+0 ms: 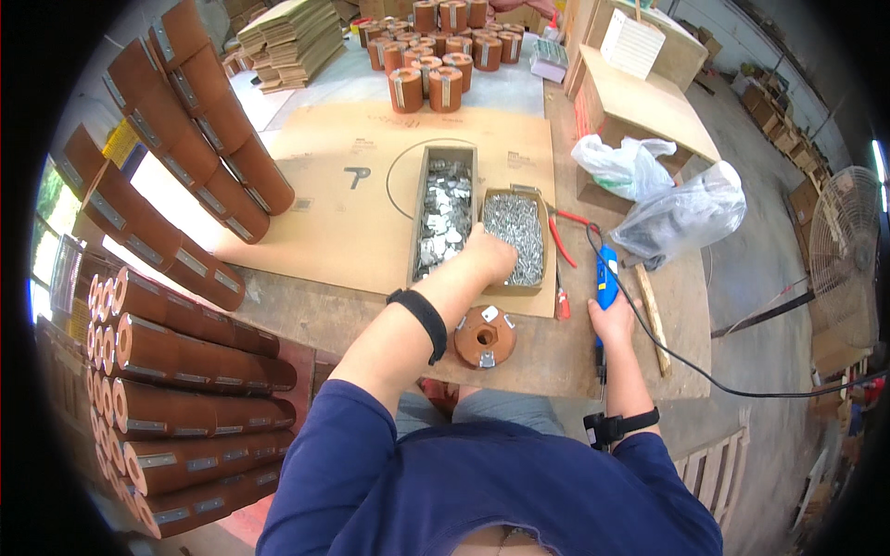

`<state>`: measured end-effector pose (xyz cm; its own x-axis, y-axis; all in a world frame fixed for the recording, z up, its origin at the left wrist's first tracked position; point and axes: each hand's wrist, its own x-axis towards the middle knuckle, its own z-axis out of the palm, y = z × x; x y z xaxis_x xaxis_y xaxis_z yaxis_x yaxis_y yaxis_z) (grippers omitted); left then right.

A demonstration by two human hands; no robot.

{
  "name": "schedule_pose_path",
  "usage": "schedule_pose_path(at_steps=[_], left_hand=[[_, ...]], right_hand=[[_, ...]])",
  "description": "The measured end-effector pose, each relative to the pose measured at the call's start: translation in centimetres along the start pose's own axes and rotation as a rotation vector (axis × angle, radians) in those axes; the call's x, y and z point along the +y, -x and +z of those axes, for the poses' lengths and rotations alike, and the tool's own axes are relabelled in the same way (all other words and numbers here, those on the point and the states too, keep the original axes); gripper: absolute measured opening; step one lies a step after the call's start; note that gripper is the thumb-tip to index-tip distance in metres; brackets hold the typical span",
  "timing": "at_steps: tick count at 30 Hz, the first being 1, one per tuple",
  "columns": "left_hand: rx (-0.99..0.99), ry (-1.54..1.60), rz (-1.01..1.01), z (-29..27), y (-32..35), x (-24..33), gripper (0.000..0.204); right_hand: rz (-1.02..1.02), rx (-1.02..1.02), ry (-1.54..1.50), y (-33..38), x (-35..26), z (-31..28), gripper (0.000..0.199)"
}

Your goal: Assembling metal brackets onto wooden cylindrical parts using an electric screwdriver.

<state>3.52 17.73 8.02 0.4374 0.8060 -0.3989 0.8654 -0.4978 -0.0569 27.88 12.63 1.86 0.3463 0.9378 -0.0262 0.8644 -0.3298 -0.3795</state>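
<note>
The left hand [491, 257] is bunching its fingers over the screws [515, 222], tips hidden, so I cannot tell whether they are pinching one; the brown cylinder [475, 350] is sitting bodyward of them, axis upright, nearer this hand. The right hand's fingers are wrapping the blue electric screwdriver [607, 278], long axis running bodyward, with red-handled pliers [561, 243] lying between both hands' fingers.

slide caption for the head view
Left hand over screws, right hand gripping a blue tool, brown cylinder nearby.
</note>
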Motion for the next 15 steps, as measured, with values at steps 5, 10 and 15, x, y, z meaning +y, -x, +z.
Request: schedule_pose_path(at_steps=[5,10,15], left_hand=[[0.232,0.138,-0.039,1.6,0.0,-0.5,0.014],[0.531,0.239,0.014,1.4,1.4,-0.4,0.016],[0.677,0.291,0.037,0.6,2.1,-0.4,0.01]], right_hand=[[0.011,-0.018,0.0,0.2,0.1,-0.1,0.065],[0.021,-0.041,0.073,0.2,0.0,-0.2,0.074],[0.075,-0.084,0.018,0.5,-0.6,-1.0,0.068]])
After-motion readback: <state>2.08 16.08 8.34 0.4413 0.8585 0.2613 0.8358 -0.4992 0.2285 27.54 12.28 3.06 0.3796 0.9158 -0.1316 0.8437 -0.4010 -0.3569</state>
